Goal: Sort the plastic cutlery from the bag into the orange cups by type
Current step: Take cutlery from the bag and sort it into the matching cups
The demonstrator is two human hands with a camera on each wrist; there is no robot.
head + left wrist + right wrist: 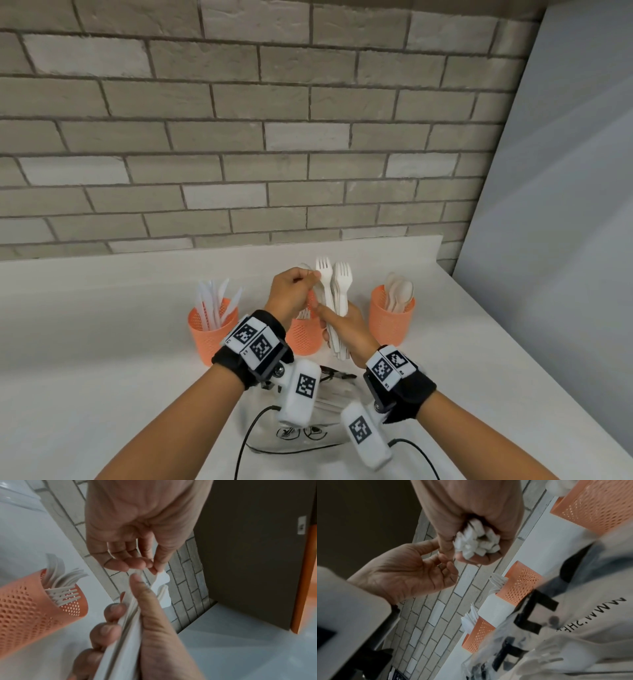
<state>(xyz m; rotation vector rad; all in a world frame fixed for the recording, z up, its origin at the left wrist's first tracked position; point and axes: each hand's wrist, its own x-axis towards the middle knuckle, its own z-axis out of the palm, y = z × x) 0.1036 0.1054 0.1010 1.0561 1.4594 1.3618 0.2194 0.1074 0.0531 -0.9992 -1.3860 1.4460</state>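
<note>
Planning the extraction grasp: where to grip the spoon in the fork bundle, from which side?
Pinch the spoon just under its bowl, from the left, as the left hand does: it lies outermost left of the forks, handles buried in the right hand.

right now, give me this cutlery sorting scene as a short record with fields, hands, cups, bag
left hand: pinches one piece at the top of the bundle, a spoon by its look
right hand: grips a bundle of cutlery, forks showing on top
left cup: knives
middle cup: forks, partly hidden behind the hands
right cup: spoons
bag: lies on the counter near the person, below the wrists
stage: sorting under way
</note>
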